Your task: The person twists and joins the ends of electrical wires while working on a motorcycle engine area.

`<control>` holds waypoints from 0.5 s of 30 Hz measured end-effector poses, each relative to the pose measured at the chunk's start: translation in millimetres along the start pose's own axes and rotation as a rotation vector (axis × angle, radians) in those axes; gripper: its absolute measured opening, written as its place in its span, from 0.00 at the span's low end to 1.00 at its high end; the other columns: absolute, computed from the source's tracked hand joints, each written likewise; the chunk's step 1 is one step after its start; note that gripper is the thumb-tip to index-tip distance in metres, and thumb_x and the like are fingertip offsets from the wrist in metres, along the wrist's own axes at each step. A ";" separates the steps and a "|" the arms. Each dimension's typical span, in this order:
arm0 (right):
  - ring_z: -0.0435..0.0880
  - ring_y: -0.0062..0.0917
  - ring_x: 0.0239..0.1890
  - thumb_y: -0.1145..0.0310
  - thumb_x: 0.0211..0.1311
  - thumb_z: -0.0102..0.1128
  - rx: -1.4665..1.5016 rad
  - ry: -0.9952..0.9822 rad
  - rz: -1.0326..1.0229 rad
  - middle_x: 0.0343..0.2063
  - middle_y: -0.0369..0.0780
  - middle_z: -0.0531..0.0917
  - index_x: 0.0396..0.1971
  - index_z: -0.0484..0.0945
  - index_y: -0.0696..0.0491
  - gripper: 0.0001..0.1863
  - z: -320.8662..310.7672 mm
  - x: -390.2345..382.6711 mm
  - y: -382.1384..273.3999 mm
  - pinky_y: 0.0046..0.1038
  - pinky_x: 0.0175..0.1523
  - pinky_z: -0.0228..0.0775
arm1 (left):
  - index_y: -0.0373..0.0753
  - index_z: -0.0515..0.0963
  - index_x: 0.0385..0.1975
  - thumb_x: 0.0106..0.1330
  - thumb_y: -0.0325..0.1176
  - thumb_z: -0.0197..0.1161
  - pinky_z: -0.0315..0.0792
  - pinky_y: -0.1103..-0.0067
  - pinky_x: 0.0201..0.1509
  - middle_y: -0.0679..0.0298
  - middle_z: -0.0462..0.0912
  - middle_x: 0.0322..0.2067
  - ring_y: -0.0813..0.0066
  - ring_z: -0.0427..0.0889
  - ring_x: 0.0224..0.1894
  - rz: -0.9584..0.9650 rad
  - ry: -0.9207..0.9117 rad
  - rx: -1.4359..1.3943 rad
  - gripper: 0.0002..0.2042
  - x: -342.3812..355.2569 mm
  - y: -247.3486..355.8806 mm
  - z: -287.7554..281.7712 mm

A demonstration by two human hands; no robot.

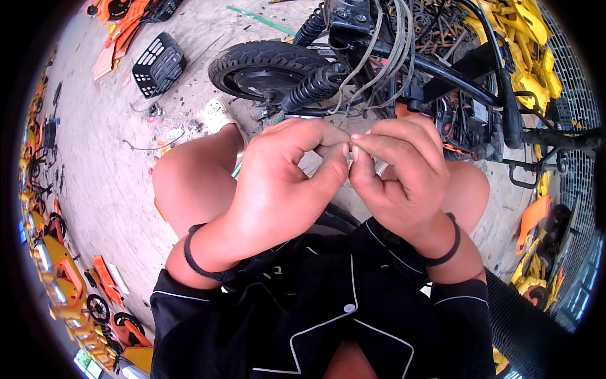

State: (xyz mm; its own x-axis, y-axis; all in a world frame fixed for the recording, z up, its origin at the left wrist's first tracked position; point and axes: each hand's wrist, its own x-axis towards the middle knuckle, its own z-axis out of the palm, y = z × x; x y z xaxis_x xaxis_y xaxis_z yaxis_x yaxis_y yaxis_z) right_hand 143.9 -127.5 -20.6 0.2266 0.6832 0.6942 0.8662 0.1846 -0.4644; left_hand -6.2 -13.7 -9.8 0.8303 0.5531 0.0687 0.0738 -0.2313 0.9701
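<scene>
Head view: I watch from afar as the left hand [287, 170] and right hand [404, 170] meet near mid-view, thumbs and fingers pinched narrow, tip to tip; I cannot tell what, if anything, is between them. From there, loose grey cables [400, 44] hang at one o'clock by a black vehicle frame [454, 79] at two; a black-tyred wheel [259, 76] sits between ten and eleven.

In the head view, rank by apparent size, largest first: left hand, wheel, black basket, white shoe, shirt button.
1. Left hand, enlarged by nearness
2. Wheel, partly covered
3. Black basket
4. White shoe
5. Shirt button, clearly smallest
</scene>
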 end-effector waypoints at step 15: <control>0.81 0.20 0.32 0.84 0.55 0.70 0.179 0.137 0.325 0.36 0.39 0.84 0.35 0.85 0.58 0.08 -17.5 2.7 21.4 0.21 0.36 0.75 | 0.32 0.83 0.36 0.68 0.21 0.66 0.76 0.80 0.42 0.61 0.87 0.31 0.78 0.84 0.35 0.188 0.022 0.120 0.01 -1.6 4.3 0.0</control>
State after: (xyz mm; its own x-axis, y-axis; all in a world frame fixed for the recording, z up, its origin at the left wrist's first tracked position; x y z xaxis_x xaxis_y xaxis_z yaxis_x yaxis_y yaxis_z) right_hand 170.9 -134.1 -19.0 0.5439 0.6281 0.5565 0.6508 0.1029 -0.7522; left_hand -7.2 -15.5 -5.7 0.8236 0.5080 0.2520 -0.0149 -0.4249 0.9051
